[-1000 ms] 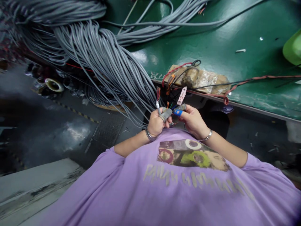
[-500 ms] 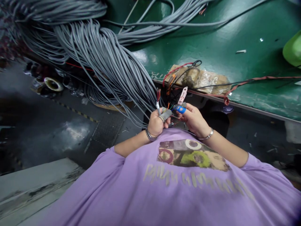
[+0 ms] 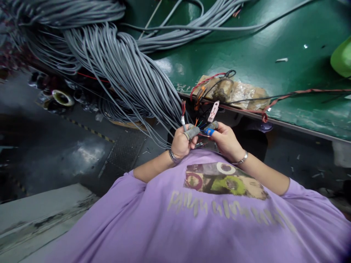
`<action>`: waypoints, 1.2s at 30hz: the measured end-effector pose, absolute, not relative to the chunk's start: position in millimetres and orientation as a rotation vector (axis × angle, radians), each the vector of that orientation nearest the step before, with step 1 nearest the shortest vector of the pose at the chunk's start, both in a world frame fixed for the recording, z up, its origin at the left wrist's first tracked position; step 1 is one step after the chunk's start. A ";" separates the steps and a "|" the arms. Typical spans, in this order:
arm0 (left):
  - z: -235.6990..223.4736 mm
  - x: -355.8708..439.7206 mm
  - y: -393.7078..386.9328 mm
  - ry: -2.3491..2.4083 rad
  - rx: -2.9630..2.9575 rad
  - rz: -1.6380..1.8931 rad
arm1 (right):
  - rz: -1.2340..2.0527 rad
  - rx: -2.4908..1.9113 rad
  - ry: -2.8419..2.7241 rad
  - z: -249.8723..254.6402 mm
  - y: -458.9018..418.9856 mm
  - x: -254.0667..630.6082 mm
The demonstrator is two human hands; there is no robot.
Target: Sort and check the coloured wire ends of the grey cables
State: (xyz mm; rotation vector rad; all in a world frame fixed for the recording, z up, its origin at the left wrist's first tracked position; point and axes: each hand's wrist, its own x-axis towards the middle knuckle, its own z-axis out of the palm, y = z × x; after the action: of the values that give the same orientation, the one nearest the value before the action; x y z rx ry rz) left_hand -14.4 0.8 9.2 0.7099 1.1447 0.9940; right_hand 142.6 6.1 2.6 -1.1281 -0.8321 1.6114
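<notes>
My left hand (image 3: 182, 141), with grey covers on thumb and finger, is closed around a grey cable (image 3: 184, 126) whose stripped end shows reddish wires (image 3: 183, 106) pointing up. Thin coloured wires (image 3: 197, 123), orange, green and blue among them, fan out by its fingertips. My right hand (image 3: 225, 138), blue tape on its thumb and a grey cover on a finger, pinches the thin wires close to the left thumb. Just beyond the right fingertips stands a pale pink tag-like piece (image 3: 213, 111) with a hole; what carries it is hidden.
A thick bundle of grey cables (image 3: 137, 69) hangs over the edge of the green table (image 3: 287, 76) at the left. A taped cardboard block (image 3: 241, 93) lies at that edge, with red and black cords about it. A bright green object (image 3: 341, 58) stands far right.
My right hand has shifted slightly, its blue-taped thumb now a little lower and nearer the left fingertips. The left hand holds the cable almost as before.
</notes>
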 end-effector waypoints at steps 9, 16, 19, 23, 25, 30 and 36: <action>16.6 -25.5 9.5 1.029 0.710 0.679 | 1.958 -1.056 -0.628 10.0 27.4 161.0; 15.9 -24.0 8.0 0.995 0.767 0.587 | 1.906 -1.092 -0.744 10.8 32.8 155.0; 16.9 -23.5 7.9 1.002 0.781 0.564 | 1.875 -1.105 -0.776 9.9 33.5 154.8; 16.7 -21.9 7.9 1.020 0.791 0.523 | 1.868 -1.098 -0.784 9.3 32.3 152.0; 16.4 -21.2 7.9 1.015 0.807 0.500 | 1.862 -1.093 -0.770 8.8 31.6 148.9; 20.4 -21.4 6.8 0.987 0.825 0.453 | 1.800 -1.090 -0.699 3.9 33.2 148.3; 26.3 -21.9 7.4 0.996 0.778 0.589 | 2.020 -1.025 -0.582 -4.9 29.6 166.1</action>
State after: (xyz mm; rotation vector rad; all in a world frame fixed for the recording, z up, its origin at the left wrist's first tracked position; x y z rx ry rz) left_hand -21.9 7.4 26.3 0.7779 0.9961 0.5887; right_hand 166.1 29.6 -4.9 -1.0250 -0.5821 2.0200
